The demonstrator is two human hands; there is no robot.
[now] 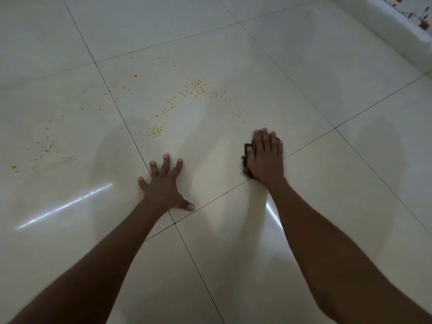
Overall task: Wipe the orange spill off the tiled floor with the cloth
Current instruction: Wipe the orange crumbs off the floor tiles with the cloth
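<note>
Two bare arms reach down to a glossy pale tiled floor [304,66]. The left hand [163,183] lies flat on the tile, fingers spread, holding nothing. The right hand [265,157] presses flat on a dark cloth [247,157], mostly hidden beneath the palm; its fingers look straight, though blurred. The orange spill [196,88], scattered droplets, lies beyond both hands, apart from the cloth.

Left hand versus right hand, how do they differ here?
The left hand lies bare on the tiled floor with fingers spread; the right hand presses a dark cloth, fingers together. The left sits nearer the orange spill. Both rest palm down.
</note>
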